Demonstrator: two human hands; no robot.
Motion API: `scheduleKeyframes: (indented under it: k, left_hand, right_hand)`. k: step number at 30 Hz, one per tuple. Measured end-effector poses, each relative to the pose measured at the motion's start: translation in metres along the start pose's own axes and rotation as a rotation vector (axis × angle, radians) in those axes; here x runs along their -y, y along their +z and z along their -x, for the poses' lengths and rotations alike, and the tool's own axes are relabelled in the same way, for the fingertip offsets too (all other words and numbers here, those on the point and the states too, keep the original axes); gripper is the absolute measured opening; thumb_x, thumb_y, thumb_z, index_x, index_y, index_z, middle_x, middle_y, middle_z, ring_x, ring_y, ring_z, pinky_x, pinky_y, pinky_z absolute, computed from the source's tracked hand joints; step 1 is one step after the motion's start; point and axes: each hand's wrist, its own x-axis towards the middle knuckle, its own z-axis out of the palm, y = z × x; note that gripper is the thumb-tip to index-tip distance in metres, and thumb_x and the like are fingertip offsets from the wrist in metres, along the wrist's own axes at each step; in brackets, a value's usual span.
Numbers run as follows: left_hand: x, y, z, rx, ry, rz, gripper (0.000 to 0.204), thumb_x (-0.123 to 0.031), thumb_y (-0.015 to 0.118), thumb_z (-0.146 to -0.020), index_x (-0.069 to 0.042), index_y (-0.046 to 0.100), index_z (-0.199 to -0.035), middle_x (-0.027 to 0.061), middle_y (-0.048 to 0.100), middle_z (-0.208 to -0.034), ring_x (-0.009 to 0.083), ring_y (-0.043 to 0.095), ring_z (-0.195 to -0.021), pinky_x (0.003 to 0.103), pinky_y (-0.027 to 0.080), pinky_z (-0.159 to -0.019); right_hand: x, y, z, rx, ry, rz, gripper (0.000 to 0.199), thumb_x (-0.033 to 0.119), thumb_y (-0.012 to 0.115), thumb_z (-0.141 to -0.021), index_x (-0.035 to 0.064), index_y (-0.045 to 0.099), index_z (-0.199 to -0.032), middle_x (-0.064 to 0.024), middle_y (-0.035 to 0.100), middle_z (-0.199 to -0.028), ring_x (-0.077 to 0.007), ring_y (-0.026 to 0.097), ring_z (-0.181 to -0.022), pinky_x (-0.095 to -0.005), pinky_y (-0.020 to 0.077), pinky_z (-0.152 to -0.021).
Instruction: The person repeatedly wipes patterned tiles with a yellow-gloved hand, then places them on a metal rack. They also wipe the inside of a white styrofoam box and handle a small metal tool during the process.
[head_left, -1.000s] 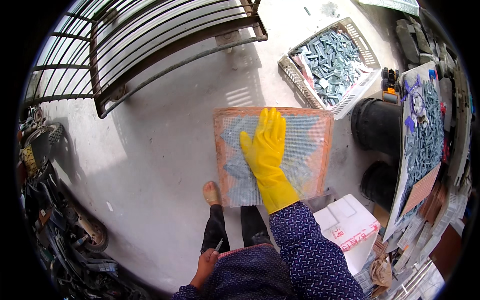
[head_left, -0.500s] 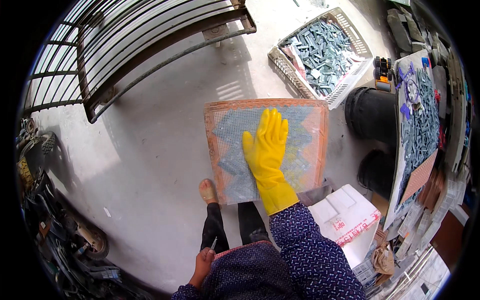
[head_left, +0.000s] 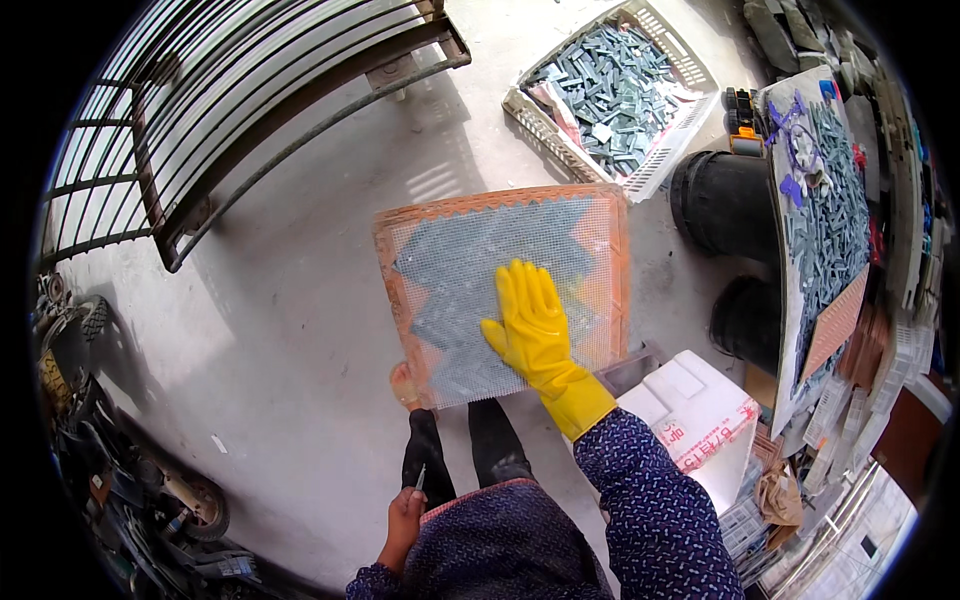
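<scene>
My right hand (head_left: 528, 325), in a yellow rubber glove, lies flat with its fingers out on a sheet of white mesh (head_left: 470, 310). Under the mesh, grey-blue tile strips form a zigzag pattern inside an orange tray (head_left: 618, 275) with a toothed inner edge. The hand rests right of the middle, toward the near side. My left hand (head_left: 405, 510), bare, stays low by my lap, closed around a thin, pointed, metal-looking tool (head_left: 421, 477). Most of that tool is hidden in the fist.
A white plastic crate (head_left: 665, 165) of grey tile strips stands beyond the tray. To the right are black buckets (head_left: 725, 205), a board heaped with tile strips (head_left: 825, 230) and a white foam box (head_left: 690, 420). A metal rack (head_left: 290, 130) stands far left, a motorcycle (head_left: 140, 490) near left.
My gloved right hand has slid nearer to me over the mesh, baring the zigzag's far part. The whole view has shifted a little. My left hand keeps the pointed tool.
</scene>
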Motion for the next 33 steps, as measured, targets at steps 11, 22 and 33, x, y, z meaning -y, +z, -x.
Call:
scheduleKeyframes:
  k: [11, 22, 33]
  left_hand:
    - [-0.002, 0.011, 0.001, 0.059, -0.024, -0.015, 0.023, -0.019, 0.044, -0.091, -0.004, 0.053, -0.076, -0.0043, 0.043, -0.058, 0.0051, 0.038, -0.053, 0.022, 0.031, -0.050]
    - [0.001, 0.024, -0.008, 0.096, 0.027, -0.019, 0.025, -0.020, 0.044, -0.091, -0.004, 0.052, -0.074, -0.0046, 0.041, -0.058, 0.0050, 0.037, -0.053, 0.021, 0.030, -0.050]
    - [-0.011, 0.023, -0.011, 0.088, 0.007, 0.020, 0.024, -0.020, 0.044, -0.092, -0.004, 0.052, -0.076, -0.0043, 0.042, -0.059, 0.0043, 0.037, -0.053, 0.021, 0.030, -0.049]
  right_hand:
    - [-0.009, -0.004, -0.105, -0.196, -0.072, -0.084, 0.063, 0.038, 0.052, -0.082, 0.0015, 0.036, -0.131, -0.0165, 0.037, -0.136, -0.0297, 0.033, -0.126, -0.0381, 0.0176, -0.109]
    - [0.019, 0.014, 0.043, 0.146, -0.021, -0.094, 0.068, 0.041, 0.053, -0.081, 0.0022, 0.033, -0.133, -0.0192, 0.035, -0.136, -0.0331, 0.030, -0.127, -0.0418, 0.0158, -0.109]
    - [-0.062, -0.015, -0.065, -0.279, 0.269, 0.062, 0.069, 0.037, 0.055, -0.081, -0.0039, 0.033, -0.131, -0.0218, 0.032, -0.137, -0.0363, 0.028, -0.128, -0.0422, 0.0172, -0.108]
